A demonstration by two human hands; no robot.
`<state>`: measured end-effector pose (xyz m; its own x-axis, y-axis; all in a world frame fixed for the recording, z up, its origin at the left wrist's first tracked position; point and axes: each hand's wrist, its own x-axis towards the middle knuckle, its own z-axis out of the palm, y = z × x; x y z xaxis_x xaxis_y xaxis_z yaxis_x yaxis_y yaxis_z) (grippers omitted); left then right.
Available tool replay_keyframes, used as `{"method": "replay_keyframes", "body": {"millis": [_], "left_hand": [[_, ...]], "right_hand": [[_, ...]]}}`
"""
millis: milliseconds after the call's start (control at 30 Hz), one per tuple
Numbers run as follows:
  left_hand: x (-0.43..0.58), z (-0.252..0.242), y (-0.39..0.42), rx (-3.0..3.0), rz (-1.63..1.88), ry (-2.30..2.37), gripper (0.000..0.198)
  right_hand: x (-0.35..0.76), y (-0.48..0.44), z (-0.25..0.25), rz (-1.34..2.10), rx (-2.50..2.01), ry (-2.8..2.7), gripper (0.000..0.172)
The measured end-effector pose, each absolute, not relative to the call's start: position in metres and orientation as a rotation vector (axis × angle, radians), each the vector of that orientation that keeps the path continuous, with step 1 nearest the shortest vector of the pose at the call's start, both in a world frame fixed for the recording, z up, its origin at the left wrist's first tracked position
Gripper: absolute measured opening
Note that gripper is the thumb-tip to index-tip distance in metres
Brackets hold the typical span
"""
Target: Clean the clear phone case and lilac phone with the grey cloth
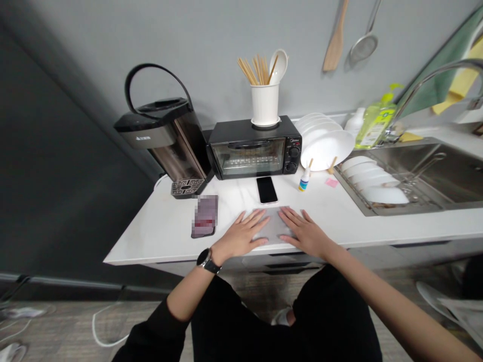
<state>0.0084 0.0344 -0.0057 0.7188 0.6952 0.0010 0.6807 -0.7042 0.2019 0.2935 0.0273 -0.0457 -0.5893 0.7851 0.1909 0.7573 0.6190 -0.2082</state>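
Head view: both hands lie open, palms down and fingers spread, grasping nothing. The left hand (241, 234) and right hand (305, 232) rest on the two sides of a flat grey sheet (272, 225); whether it is cloth or a mat cannot be told. The sheet lies on the white counter (158, 231), near its front edge and just in front of a dark phone (266, 189). A toaster oven (254, 148) stands behind the phone, a small bottle (304, 179) to the right, and a blurred dark flat item (205, 216) to the left.

Judgement: the sheet is being pressed flat. Even pressure from both palms, working outward from the middle, would serve best, with the sheet kept apart from the phone.
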Motion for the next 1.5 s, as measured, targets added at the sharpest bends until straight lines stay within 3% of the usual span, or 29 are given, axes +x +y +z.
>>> {"method": "replay_keyframes", "body": {"millis": [333,500,700,767,833,900,967,1033,1100,1267,1333,1400,1500], "left_hand": [[0.017,-0.007,0.041,2.782,0.191,1.045,0.072],[0.031,-0.011,0.061,2.754,0.252,1.206,0.076],[0.033,-0.013,0.075,2.780,0.227,1.188,0.081],[0.029,-0.011,0.068,2.789,0.291,1.128,0.079],[0.025,-0.009,0.058,2.779,0.285,1.033,0.076],[0.023,-0.008,0.049,2.760,0.225,0.975,0.075],[0.024,-0.008,0.042,2.741,0.195,0.966,0.078],[0.025,-0.008,0.038,2.721,0.231,0.976,0.081],[0.026,-0.006,0.034,2.686,0.321,1.006,0.080],[0.024,0.009,0.018,2.456,0.691,1.170,0.067],[0.024,0.018,0.009,2.306,0.801,1.241,0.052],[0.030,0.025,0.000,2.301,0.738,1.284,0.037],[0.046,0.027,-0.020,2.547,0.479,1.311,0.036]], "right_hand": [[0.292,0.028,-0.042,0.204,-1.366,-2.497,0.089],[0.288,0.032,-0.045,0.152,-1.417,-2.451,0.077],[0.282,0.033,-0.041,0.233,-1.445,-2.446,0.088],[0.287,0.033,-0.038,0.279,-1.426,-2.323,0.080],[0.297,0.038,-0.033,0.333,-1.475,-2.075,0.059],[0.312,0.053,-0.029,0.356,-1.546,-1.757,0.048],[0.325,0.080,-0.025,0.314,-1.542,-1.497,0.055],[0.333,0.113,-0.022,0.232,-1.481,-1.392,0.080],[0.332,0.139,-0.018,0.285,-1.458,-1.443,0.084],[0.302,0.113,-0.003,0.571,-1.314,-1.764,0.052],[0.284,0.069,0.004,0.850,-1.021,-2.151,0.037],[0.267,0.024,0.011,0.985,-0.876,-2.366,0.026],[0.250,-0.026,0.019,0.898,-0.872,-2.460,0.024]]}}
